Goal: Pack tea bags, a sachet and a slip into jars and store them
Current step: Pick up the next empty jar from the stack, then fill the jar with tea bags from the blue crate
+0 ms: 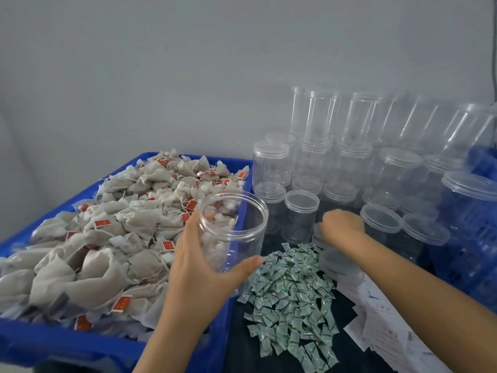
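Open clear jar (234, 227) is tilted, lidless, mouth facing up and far, held over the right rim of the blue crate (53, 343); left hand (199, 267) grips it round the lower body, thumb on the right side, fingers wrapped on the left. Right hand (341, 224) is curled, knuckles up, down at the far edge of the sachet pile (290, 292) — something clear under its fingers, cannot tell what or whether it is gripped. Crate is heaped with tea bags (107, 238), red tags showing; it sits on the left. Green-and-white sachets lie on the dark table (242, 354) just right of the crate; paper slips (382, 321) near right of them. Lidded empty jars (349, 157) stand stacked at the far right.
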`<state>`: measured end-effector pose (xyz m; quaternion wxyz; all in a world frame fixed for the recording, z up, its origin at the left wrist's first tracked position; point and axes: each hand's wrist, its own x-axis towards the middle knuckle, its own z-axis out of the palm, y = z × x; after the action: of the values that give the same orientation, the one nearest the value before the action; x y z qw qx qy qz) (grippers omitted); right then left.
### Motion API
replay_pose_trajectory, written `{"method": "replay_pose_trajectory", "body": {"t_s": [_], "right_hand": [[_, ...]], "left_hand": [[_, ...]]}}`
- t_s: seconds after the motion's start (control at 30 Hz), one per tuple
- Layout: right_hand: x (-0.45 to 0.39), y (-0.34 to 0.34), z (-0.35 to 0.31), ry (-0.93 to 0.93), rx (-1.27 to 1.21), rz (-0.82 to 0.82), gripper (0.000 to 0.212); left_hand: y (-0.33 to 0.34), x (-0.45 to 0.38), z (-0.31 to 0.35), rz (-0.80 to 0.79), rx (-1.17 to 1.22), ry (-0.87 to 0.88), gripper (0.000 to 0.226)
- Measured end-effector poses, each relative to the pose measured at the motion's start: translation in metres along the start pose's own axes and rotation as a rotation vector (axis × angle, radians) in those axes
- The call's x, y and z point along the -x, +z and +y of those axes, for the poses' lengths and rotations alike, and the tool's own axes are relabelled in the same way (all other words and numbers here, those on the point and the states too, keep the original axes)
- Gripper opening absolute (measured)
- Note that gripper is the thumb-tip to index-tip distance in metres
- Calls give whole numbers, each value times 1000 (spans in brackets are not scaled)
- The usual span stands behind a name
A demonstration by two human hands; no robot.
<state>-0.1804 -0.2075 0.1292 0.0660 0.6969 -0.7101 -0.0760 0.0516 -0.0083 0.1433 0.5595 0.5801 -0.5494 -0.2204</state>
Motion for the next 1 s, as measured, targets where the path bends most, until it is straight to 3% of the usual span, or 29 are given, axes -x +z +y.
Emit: {"method": "replay_pose_trajectory", "body": {"t_s": [0.1, 0.23, 0.3, 0.5, 0.73, 0.83, 0.9, 1.0], "right_hand": [[15, -34, -10, -72, -47, 143, 18], [41, -75, -43, -283, -180, 276, 39], [54, -88, -64, -445, -289, 281, 37], [61, -89, -127, -680, -421, 96, 26], [48, -73, -164, -626, -61, -38, 26], [48, -71, -166, -653, -38, -17, 10], [53, -74, -163, -681, -38, -57, 28], [59, -76, -158, -718, -37, -161, 31]], "left_hand": [[-11, -5, -6, 71, 10, 6, 114], [-22, -11, -13, 143, -19, 8, 115], [-26, -13, -17, 166, -50, 22, 112], [-30, -12, -24, 231, 0, 85, 101], [-29, -15, -34, 235, -16, 72, 103], [-27, -14, -35, 218, -31, 56, 103], [-26, -13, -36, 208, -42, 57, 102], [-25, -14, -35, 214, -54, 82, 98]]}}
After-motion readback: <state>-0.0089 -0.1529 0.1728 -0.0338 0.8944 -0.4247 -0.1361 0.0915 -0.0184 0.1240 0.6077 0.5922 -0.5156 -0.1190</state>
